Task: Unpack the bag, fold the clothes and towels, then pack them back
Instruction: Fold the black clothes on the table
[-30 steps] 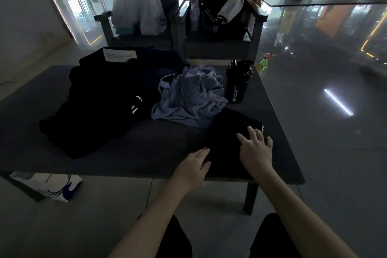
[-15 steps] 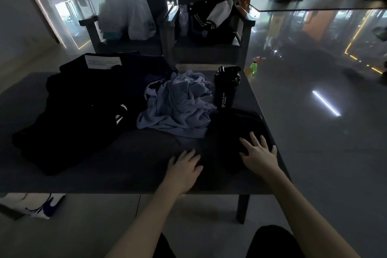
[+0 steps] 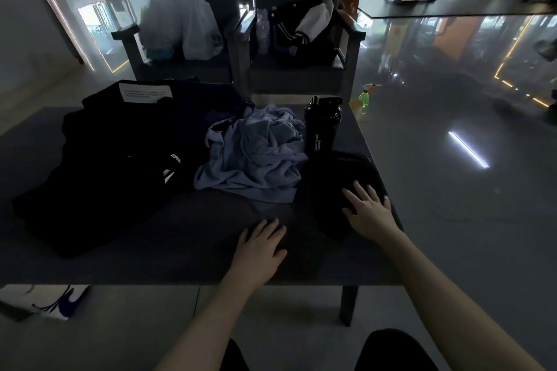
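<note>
A folded black garment (image 3: 337, 187) lies at the right end of the dark table (image 3: 168, 253). My right hand (image 3: 369, 211) rests flat on it with fingers spread. My left hand (image 3: 259, 245) lies flat on the table just left of that garment. A crumpled light-blue cloth (image 3: 256, 156) sits in the middle of the table. A large heap of black and navy clothes (image 3: 114, 159) with a white label covers the left part.
A black shaker bottle (image 3: 321, 126) stands behind the folded garment. Two dark armchairs behind the table hold white plastic bags (image 3: 177, 24) and a black jacket (image 3: 301, 30). A white and blue bag (image 3: 57, 301) lies on the floor under the table's left side.
Both hands have slid apart across the black garment: the left moved left onto the table, the right stayed on the cloth. The camera has shifted slightly.
</note>
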The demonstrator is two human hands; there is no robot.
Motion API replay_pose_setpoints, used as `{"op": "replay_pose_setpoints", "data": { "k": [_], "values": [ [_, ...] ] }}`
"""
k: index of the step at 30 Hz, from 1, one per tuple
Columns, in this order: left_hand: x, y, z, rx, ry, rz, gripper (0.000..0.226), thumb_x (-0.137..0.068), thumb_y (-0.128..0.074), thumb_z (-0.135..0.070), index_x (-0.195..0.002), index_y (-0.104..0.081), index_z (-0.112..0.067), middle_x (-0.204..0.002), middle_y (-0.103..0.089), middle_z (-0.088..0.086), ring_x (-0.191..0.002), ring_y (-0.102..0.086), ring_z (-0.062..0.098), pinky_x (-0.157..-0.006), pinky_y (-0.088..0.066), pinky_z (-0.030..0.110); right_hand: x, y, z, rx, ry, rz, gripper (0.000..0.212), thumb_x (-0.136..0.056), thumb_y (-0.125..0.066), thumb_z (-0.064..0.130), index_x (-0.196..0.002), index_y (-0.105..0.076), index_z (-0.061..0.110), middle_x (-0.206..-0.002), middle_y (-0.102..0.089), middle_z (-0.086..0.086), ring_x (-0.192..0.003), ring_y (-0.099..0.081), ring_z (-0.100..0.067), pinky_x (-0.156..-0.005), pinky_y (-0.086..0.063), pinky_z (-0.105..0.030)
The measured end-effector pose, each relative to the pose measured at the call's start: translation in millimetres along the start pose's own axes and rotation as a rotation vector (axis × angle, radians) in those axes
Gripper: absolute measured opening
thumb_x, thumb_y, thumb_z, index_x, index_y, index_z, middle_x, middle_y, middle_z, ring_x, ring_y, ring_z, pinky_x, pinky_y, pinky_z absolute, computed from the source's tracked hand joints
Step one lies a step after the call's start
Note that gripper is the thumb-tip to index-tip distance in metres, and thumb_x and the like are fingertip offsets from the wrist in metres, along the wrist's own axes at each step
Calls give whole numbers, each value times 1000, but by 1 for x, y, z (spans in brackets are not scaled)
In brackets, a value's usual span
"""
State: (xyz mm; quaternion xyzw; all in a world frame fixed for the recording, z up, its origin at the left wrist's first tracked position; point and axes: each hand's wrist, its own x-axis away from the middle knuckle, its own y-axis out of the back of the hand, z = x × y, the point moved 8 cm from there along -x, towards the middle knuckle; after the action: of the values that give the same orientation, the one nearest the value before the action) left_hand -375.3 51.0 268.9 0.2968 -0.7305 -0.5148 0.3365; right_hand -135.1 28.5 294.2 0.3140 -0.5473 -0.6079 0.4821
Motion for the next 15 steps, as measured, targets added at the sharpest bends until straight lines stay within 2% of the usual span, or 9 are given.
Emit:
{"op": "replay_pose_setpoints", "data": {
  "k": [4,7,11,15],
  "values": [
    [6,12,3,48,23,25,54,-100,-38,-40,-150,-23,-27,-159,-11,-10,-147,-4,12,-119,-6,43,17,12,32,-17,77,-175,51,-98,-41,35,-147,-31,25,-158,-18,2,-147,-10,-18,-116,-6,-48],
    [18,28,20,109,69,-38,53,-100,-39,-39,-149,-25,-26,-158,-16,-10,-146,-8,11,-118,-7,41,34,12,75,-75,210,-254,43,-97,-44,29,-139,-44,22,-152,-34,0,-143,-22,-16,-116,-10,-41],
    [40,56,62,140,147,-128,51,-99,-40,-38,-147,-30,-23,-156,-24,-7,-144,-17,11,-117,-14,39,49,-14,142,-81,419,-151,40,-97,-41,24,-137,-47,20,-148,-40,0,-138,-32,-17,-114,-16,-34],
    [62,87,121,186,282,-224,50,-98,-43,-36,-145,-35,-20,-151,-32,-4,-139,-27,15,-114,-23,39,46,-44,184,-38,443,-44,47,-99,-37,35,-145,-34,23,-154,-29,1,-141,-26,-18,-113,-19,-35]
  ]
}}
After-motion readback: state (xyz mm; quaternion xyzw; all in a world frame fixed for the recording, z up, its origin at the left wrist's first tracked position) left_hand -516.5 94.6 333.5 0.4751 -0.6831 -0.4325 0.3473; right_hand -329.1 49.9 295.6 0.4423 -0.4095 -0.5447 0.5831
